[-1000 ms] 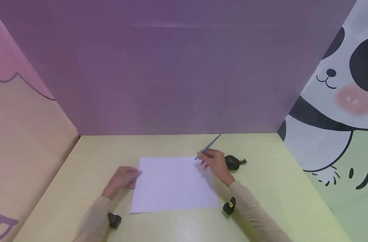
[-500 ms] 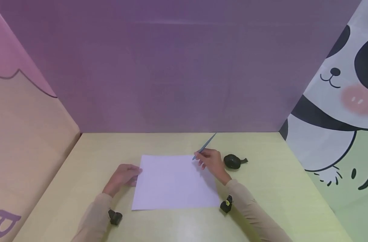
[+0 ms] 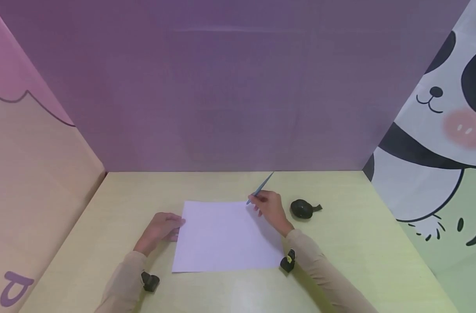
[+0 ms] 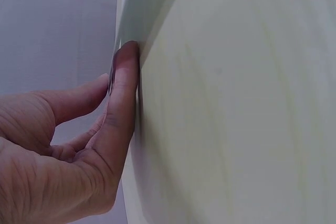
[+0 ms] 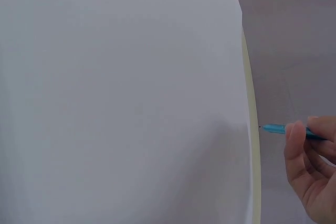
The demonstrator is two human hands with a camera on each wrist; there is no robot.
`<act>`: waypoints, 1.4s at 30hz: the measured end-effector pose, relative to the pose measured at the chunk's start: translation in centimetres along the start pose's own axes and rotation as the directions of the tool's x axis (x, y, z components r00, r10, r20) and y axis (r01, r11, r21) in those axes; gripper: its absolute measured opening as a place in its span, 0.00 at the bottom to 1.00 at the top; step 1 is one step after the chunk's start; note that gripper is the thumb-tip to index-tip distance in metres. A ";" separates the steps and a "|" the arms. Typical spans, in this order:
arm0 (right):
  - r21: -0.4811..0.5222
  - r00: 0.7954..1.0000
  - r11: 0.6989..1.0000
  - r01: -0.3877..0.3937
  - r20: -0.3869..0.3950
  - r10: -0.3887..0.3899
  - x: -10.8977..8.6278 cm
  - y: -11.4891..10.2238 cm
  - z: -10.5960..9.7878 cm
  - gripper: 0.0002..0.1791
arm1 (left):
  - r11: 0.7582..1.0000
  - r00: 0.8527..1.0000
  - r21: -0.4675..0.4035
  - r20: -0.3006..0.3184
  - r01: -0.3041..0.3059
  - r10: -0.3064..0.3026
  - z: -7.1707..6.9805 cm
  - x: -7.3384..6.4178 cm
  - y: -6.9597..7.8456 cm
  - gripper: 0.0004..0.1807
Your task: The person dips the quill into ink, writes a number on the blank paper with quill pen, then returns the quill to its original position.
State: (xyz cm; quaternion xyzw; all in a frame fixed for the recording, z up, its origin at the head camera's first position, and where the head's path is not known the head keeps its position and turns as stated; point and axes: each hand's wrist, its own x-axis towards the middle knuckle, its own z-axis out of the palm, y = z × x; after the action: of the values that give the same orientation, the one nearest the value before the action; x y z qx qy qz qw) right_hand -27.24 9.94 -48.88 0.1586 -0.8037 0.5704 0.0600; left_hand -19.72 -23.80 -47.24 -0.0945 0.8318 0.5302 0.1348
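A blank white sheet of paper (image 3: 226, 239) lies on the table. At its left edge, my left hand (image 3: 160, 230) pinches the sheet, the thumb on top and fingers underneath. The left wrist view shows the paper's edge between thumb and fingers of this hand (image 4: 79, 145). Near the sheet's upper right corner, my right hand (image 3: 270, 209) holds a slim blue pen (image 3: 261, 187) between thumb and fingers. The pen's tip points down and left, close to the paper's far edge. In the right wrist view, the blue pen (image 5: 275, 128) shows its dark tip.
A black rounded object (image 3: 301, 209) with a short flat tail lies right of my right hand. The pale wooden table (image 3: 359, 252) ends at a purple wall panel (image 3: 230, 95). A panda picture (image 3: 429, 182) covers the right side wall.
My right hand has moved slightly left with the pen, leaving more room between it and the black object. The left hand keeps its grip on the paper; the head view has shifted a little.
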 end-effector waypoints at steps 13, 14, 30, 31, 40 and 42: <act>-0.066 1.000 0.998 0.016 0.016 -0.015 -0.5 -1.0 1.3 0.08 | 1.000 1.000 0.014 -0.027 -0.004 0.005 0.1 -0.2 -0.1 0.24; -0.070 1.000 0.997 0.014 0.016 -0.013 -0.5 -1.1 1.3 0.08 | 1.000 1.000 0.011 -0.027 -0.005 0.006 0.2 -0.2 -0.1 0.24; -0.149 1.000 0.989 -0.002 0.006 0.003 -0.1 -1.5 1.8 0.09 | 1.000 1.000 0.018 -0.029 -0.012 0.012 0.4 -0.4 0.1 0.23; -0.152 1.000 0.988 -0.009 0.009 0.010 -0.1 -1.5 1.7 0.09 | 1.000 1.000 0.021 -0.028 -0.005 0.006 0.5 -0.4 0.1 0.23; -0.163 0.997 0.986 -0.039 0.056 0.048 0.0 -1.9 2.1 0.08 | 1.000 0.999 0.031 -0.033 0.002 -0.001 0.5 -0.3 0.1 0.23; -0.181 0.997 0.983 -0.018 0.077 0.033 0.1 -2.0 2.4 0.08 | 0.999 0.999 0.035 -0.041 -0.007 0.008 0.5 -0.4 0.1 0.23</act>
State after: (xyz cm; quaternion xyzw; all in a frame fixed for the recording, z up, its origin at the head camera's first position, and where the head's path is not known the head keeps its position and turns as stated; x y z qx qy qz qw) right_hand -26.48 7.12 -47.88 0.1647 -0.8556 0.4895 0.0347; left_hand -19.30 -23.36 -47.26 -0.1000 0.8439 0.5139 0.1173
